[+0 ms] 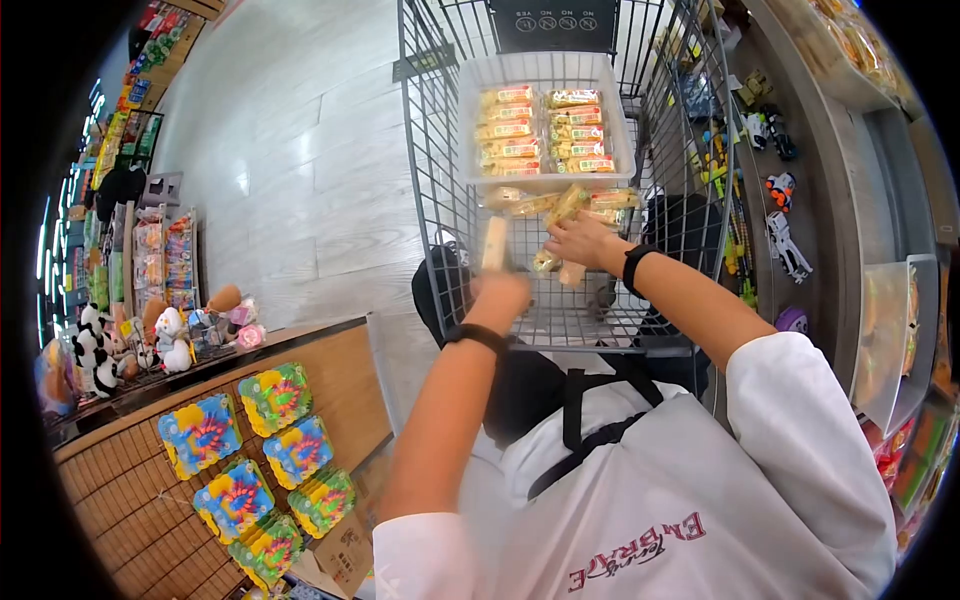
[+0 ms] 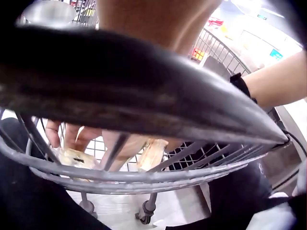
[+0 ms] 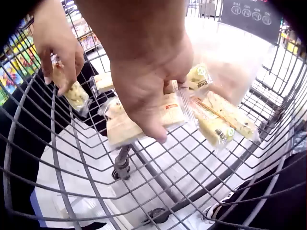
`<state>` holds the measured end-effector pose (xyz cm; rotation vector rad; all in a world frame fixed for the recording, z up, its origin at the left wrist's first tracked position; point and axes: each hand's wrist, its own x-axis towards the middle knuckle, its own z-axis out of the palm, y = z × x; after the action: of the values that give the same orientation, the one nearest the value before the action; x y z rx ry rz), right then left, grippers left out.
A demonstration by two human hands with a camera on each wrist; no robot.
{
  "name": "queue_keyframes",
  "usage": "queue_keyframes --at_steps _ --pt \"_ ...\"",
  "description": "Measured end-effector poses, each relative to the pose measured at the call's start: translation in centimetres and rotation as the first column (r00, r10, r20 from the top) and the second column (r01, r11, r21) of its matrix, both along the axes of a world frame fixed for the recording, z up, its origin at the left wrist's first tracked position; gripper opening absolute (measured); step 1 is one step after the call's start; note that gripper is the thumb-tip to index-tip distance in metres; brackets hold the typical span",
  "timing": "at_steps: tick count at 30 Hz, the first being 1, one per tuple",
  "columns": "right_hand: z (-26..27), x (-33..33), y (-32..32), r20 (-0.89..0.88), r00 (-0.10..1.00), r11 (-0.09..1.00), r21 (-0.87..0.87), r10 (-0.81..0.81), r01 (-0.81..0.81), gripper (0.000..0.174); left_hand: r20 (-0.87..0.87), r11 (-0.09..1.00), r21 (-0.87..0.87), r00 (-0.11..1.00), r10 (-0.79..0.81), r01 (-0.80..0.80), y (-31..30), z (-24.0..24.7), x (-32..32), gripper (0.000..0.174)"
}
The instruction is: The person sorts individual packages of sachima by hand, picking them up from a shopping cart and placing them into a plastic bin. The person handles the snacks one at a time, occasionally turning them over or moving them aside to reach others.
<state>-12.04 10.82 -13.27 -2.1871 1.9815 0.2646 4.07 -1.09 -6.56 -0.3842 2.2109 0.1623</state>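
Note:
My left hand [image 1: 503, 293], blurred in the head view, grips a wrapped snack bar [image 1: 495, 243] inside the shopping cart. In the right wrist view that bar [image 3: 77, 99] hangs below the left fingers, pale in a clear wrapper. My right hand [image 1: 588, 243] reaches down among loose wrapped bars and holds one between thumb and fingers [image 3: 171, 111]; most of its fingertips are hidden. Other loose bars [image 3: 213, 129] lie close by on the cart's wire floor. Just beyond both hands, a translucent plastic bin [image 1: 545, 182] contains two columns of similar bars [image 1: 510, 130].
Wire walls of the shopping cart [image 1: 425, 160] enclose both hands. On the right runs a shelf with toys [image 1: 785, 245]. A low display at left carries colourful toy packs [image 1: 235, 500] and plush toys [image 1: 175, 345]. Tiled floor [image 1: 300, 130] lies left of the cart.

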Motion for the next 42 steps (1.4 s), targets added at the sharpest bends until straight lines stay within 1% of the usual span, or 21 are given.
queue_keyframes --at_steps 4,7,13,15,18,20,21,22,23,24,25,26,27,31,33,34,36,37,39,40,42 --pt "0.4 1.0 -0.6 -0.038 0.999 0.998 -0.063 -0.021 0.019 0.034 0.093 0.996 0.06 0.994 0.061 -0.067 0.3 0.5 -1.4 0.027" --pt "0.3 1.7 -1.1 -0.073 0.997 0.996 0.092 0.021 -0.015 0.051 -0.021 0.991 0.134 1.0 -0.002 0.005 0.5 3.8 -2.2 0.028" --pt "1.6 0.3 -2.2 0.102 0.919 0.907 0.233 -0.38 0.35 0.048 0.115 0.998 0.035 0.992 0.05 -0.054 -2.7 6.4 -8.9 0.031" --pt "2.2 0.0 -1.6 0.308 0.703 0.767 0.26 -0.641 0.586 0.042 0.118 0.966 -0.014 0.959 0.259 -0.259 -2.7 7.2 -10.4 0.034" --pt "0.6 -0.3 -1.5 0.377 0.726 0.809 0.132 -0.575 0.572 0.04 -0.081 0.997 -0.019 0.994 0.068 -0.069 -3.2 1.7 -8.0 0.029" --pt "0.2 -0.5 -1.5 0.406 0.689 0.799 0.263 -0.601 0.541 0.045 -0.136 1.0 -0.009 0.991 0.016 -0.018 -3.4 0.5 -7.3 0.026" --pt "1.4 -0.8 -1.2 0.447 0.587 0.738 0.387 -0.675 0.553 0.049 0.19 0.99 -0.128 0.981 -0.038 0.063 -2.6 -0.4 -8.8 0.03" --pt "1.0 -1.1 -1.0 0.448 0.584 0.736 0.388 -0.677 0.555 0.049 0.494 0.962 -0.208 0.868 -0.055 0.179 -2.2 -1.8 -9.8 0.034" --pt "0.5 -1.5 -0.6 0.419 0.482 0.638 0.485 -0.77 0.598 0.05 0.217 0.929 -0.36 0.976 -0.008 0.088 -2.4 -4.3 -7.8 0.04" --pt "0.1 -1.7 -0.2 0.375 0.372 0.528 0.575 -0.849 0.625 0.05 0.22 0.93 -0.356 0.975 -0.013 0.093 -2.2 -2.6 -7.7 0.04" --pt "0.9 -2.0 0.3 0.372 0.365 0.52 0.577 -0.854 0.629 0.05 0.148 0.985 -0.171 0.989 0.02 0.006 -2.0 0.6 -8.3 0.04" --pt "2.4 -2.4 1.0 0.418 0.198 0.434 0.605 -0.887 0.668 0.054 0.083 0.997 0.028 0.994 0.067 -0.07 -1.9 2.4 -9.0 0.04" --pt "3.3 -2.5 1.5 0.455 0.026 0.346 0.638 -0.89 0.688 0.059 0.157 0.998 0.05 0.987 0.03 -0.038 -2.6 1.1 -9.3 0.045" --pt "-0.1 -3.8 1.1 0.532 0.158 0.474 0.533 -0.832 0.701 0.079 -0.009 0.997 0.026 0.998 0.068 -0.068 -3.4 -6.5 -7.5 0.045" --pt "-0.1 -3.3 0.9 0.635 -0.193 0.343 0.619 -0.748 0.707 0.097 -0.002 0.99 -0.049 0.991 0.135 -0.135 -4.2 -10.0 -7.6 0.049" --pt "-1.2 -2.9 0.9 0.634 -0.193 0.343 0.62 -0.749 0.706 0.097 -0.001 0.989 -0.049 0.991 0.136 -0.136 -4.0 -9.7 -7.7 0.049" --pt "-3.7 -1.8 0.7 0.703 -0.247 0.328 0.575 -0.667 0.749 0.1 -0.131 0.92 0.215 0.924 0.36 -0.328 -3.8 -9.0 -7.6 0.057" --pt "-4.3 -1.3 0.6 0.702 -0.251 0.327 0.578 -0.667 0.748 0.1 -0.127 0.92 0.214 0.925 0.358 -0.327 -3.7 -9.4 -7.2 0.057" --pt "-5.2 -0.8 0.3 0.802 -0.339 0.362 0.543 -0.491 0.758 0.096 -0.054 0.699 0.387 0.742 0.669 -0.602 -3.2 -10.6 -6.6 0.063" --pt "-4.4 -1.0 0.2 0.802 -0.339 0.364 0.543 -0.492 0.757 0.096 -0.055 0.698 0.386 0.741 0.67 -0.603 -3.1 -11.8 -6.5 0.063" --pt "-2.5 -1.5 0.2 0.686 -0.611 0.394 0.727 -0.395 0.562 0.089 -0.066 0.354 0.744 0.465 0.883 -0.567 -2.7 -13.9 -6.4 0.06"
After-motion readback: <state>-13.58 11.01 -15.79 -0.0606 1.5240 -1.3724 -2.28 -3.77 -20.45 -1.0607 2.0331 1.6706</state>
